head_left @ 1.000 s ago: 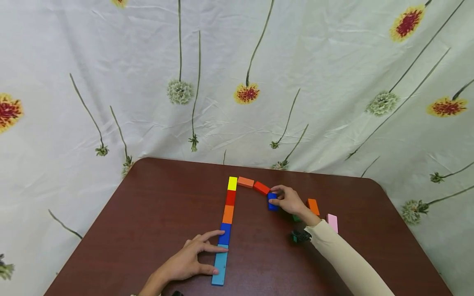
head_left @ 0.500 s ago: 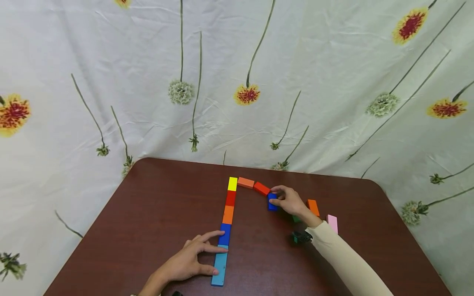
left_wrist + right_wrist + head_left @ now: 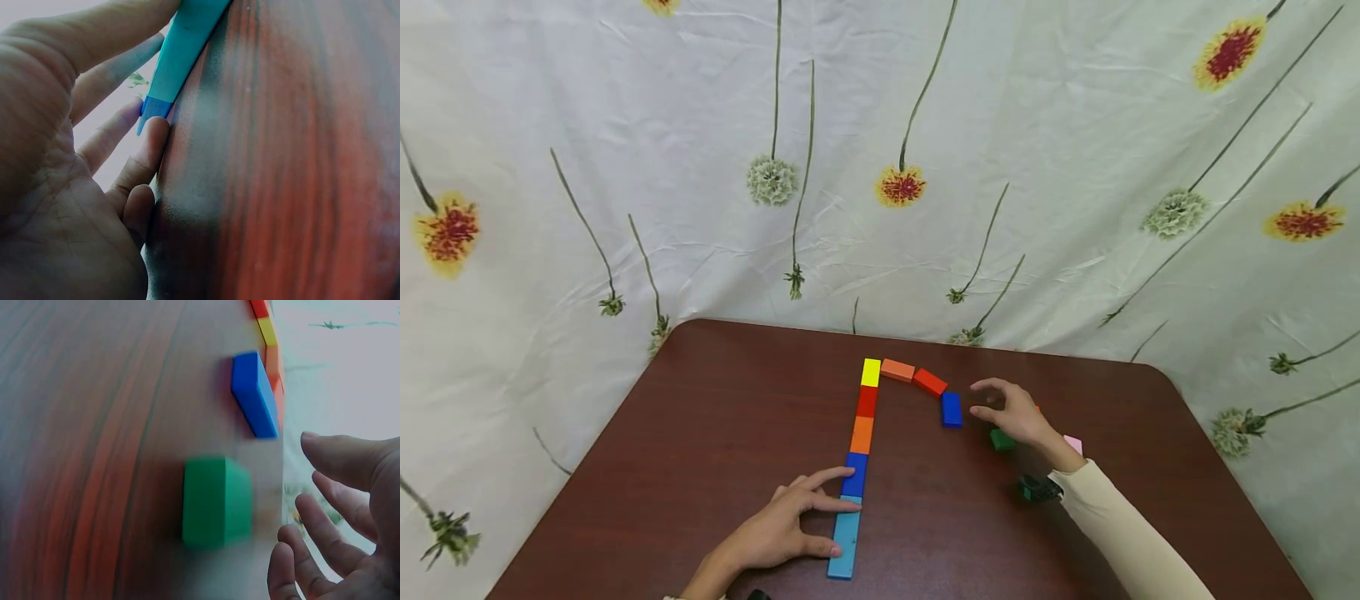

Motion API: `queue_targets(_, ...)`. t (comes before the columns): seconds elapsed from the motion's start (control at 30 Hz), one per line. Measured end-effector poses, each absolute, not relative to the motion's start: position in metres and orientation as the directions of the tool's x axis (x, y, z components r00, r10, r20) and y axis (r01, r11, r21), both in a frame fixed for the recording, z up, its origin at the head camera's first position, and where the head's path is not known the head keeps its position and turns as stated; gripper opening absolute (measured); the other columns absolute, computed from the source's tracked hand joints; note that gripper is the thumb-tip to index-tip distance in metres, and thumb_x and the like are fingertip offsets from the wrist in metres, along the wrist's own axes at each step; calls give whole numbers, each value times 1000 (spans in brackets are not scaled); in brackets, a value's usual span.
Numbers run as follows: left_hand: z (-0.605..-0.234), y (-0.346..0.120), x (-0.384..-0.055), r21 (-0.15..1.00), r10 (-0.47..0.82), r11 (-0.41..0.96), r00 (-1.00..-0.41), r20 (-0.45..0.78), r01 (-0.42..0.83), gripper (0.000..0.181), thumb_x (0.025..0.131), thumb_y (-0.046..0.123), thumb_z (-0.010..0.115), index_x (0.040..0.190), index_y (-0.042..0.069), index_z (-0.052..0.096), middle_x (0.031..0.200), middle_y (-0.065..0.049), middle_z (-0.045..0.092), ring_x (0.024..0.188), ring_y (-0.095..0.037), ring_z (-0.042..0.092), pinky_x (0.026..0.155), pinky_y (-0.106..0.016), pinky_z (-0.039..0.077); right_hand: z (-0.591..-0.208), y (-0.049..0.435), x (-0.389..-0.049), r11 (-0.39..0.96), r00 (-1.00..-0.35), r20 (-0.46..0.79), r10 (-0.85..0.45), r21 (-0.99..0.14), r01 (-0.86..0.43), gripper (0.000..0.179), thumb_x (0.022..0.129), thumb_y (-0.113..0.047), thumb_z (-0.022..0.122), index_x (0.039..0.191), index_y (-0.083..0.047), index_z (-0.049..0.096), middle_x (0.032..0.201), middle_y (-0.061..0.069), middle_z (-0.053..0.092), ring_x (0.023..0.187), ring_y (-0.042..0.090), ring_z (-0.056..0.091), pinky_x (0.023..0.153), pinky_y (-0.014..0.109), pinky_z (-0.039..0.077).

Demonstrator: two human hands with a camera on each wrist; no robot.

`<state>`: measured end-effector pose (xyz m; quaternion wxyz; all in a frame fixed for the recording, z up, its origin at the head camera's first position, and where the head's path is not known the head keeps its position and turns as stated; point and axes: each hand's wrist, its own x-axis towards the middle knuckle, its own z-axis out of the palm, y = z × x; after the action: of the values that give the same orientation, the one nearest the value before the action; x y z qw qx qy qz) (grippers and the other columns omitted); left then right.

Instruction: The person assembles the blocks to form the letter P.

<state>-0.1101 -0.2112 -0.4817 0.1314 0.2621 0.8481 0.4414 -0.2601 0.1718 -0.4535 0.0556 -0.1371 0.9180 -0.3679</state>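
Observation:
My left hand point(image 3: 778, 525) rests with spread, mostly straight fingers along the left side of a column of flat blocks. Its thumb and a finger touch the light blue block point(image 3: 846, 542), and the index fingertip lies on the dark blue block point(image 3: 859, 483) beyond it. My right hand point(image 3: 1021, 418) hovers with fingers apart and nothing between them. Just left of its fingertips a blue block point(image 3: 952, 410) stands at the end of a curved row, after a salmon block point(image 3: 897, 370) and a red block point(image 3: 930, 382). A green block point(image 3: 209, 503) sits beneath the right hand.
The column continues away through an orange block point(image 3: 862, 435), a red block point(image 3: 867, 402) and a yellow block point(image 3: 871, 372). A pink block point(image 3: 1073, 443) shows partly behind the right wrist. A flowered cloth point(image 3: 850, 250) hangs past the table's far edge point(image 3: 775, 328).
My right hand has let go of the blue block and moved right, uncovering more of the green block. The blue block stays in place. My left hand has not moved.

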Motion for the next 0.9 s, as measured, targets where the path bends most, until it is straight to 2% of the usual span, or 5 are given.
queue_targets(0.2, -481, -211, -112, 823, 561, 464, -827, 13, 328, 49, 82, 51, 76, 128, 36, 69, 156, 4, 42, 136, -37, 38, 98, -68, 20, -451, 206, -252, 683, -954, 21, -298, -693, -229, 39, 92, -23, 74, 127, -9, 65, 125, 18, 65, 102, 36, 65, 79, 42, 54)
queue_targets(0.33, -479, -211, -112, 816, 561, 474, -828, 10, 330, 49, 82, 51, 76, 128, 35, 69, 156, 3, 42, 135, -37, 39, 97, -62, 24, -449, 227, -248, 693, -961, 16, -276, -689, -210, 40, 90, -23, 76, 126, -8, 65, 127, 21, 64, 110, 37, 63, 82, 42, 54)
queue_targets(0.43, -478, -211, -112, 811, 561, 484, -828, 0, 328, 49, 82, 52, 76, 128, 35, 69, 156, 3, 43, 135, -36, 39, 96, -57, 26, -451, 240, -246, 706, -964, 6, -267, -680, -199, 41, 89, -22, 78, 125, -6, 65, 126, 23, 64, 108, 37, 63, 78, 38, 53)
queue_targets(0.67, -475, -212, -113, 814, 562, 484, -827, -10, 319, 48, 82, 51, 77, 127, 34, 70, 156, 3, 43, 135, -36, 38, 96, -57, 26, -455, 253, -242, 729, -966, 22, -258, -651, -209, 41, 87, -22, 80, 122, -6, 66, 121, 20, 62, 103, 33, 60, 72, 32, 50)
queue_targets(0.9, -474, -212, -115, 817, 563, 479, -826, -6, 321, 49, 82, 50, 77, 128, 34, 70, 156, 2, 43, 135, -37, 38, 97, -59, 25, -459, 258, -243, 745, -966, 4, -258, -636, -202, 44, 84, -22, 82, 122, -7, 67, 120, 20, 62, 101, 32, 57, 75, 37, 47)
